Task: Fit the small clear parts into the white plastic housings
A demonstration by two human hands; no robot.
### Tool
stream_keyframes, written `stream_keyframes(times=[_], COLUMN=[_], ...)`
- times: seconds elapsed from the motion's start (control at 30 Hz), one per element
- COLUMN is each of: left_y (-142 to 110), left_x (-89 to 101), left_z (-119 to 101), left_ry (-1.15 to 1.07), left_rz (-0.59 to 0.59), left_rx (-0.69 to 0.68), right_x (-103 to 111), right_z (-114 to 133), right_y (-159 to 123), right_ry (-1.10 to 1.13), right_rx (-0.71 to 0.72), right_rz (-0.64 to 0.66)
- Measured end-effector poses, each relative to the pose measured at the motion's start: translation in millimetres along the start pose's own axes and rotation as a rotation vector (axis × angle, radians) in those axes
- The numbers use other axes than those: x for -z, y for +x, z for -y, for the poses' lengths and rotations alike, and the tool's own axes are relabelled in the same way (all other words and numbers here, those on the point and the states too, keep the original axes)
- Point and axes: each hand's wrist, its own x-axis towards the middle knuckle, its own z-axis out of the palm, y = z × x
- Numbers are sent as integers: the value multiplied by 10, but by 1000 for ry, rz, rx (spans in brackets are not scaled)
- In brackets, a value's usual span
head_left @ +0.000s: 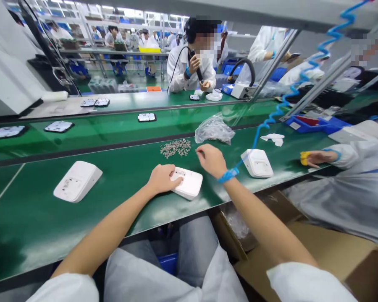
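My left hand [163, 178] grips the left end of a white plastic housing [191, 184] lying on the green bench, with the thumb across its top face. Small slots show on that face beside my fingers. My right hand [213, 160] hovers just above and right of the housing, thumb and forefinger pinched; whatever they hold is too small to make out. A blue wrist strap [228, 175] circles my right wrist. Beyond my hands lies a loose pile of small metal parts [175, 148], next to a clear plastic bag [214, 129].
Similar white housings stand at the left [77, 182] and right [260, 163]. A blue coiled cord [277, 110] hangs down at my right. A co-worker's hand [318, 158] with yellow fingertips rests near the right edge. Dark-edged panels [147, 117] lie on the green strip behind.
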Motion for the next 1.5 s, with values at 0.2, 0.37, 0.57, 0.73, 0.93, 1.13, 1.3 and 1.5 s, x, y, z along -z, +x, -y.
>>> stream_keyframes(times=[0.2,0.37,0.57,0.73,0.93,1.13,1.3,1.5], left_y=[-69,-63,-142,-162,-117,-143,-143,-119], left_x=[16,-8,-10,-2,-40,-40,-42,-34], left_z=[77,39,10,34,137,70,4,40], left_ry=[-71,-86,-105,-261,-202,-558,-1029,-1347], left_rz=[64,60,-21,-274,-377,-437,-316,-245], left_rx=[14,26,40,-95,-205,-225,-6,73], right_x=[-370,-434,-278,-19,117,90,59,58], right_z=[-752,-725,-527,71,576,616,640,669], right_y=[295,205,202,133,98,27,-6,-6], right_ry=[-41,-12,388,639,744,1115,1031,653], right_rx=[112,102,-165,36,96,-157,-127,115], right_rz=[166,62,83,328,534,487,459,304])
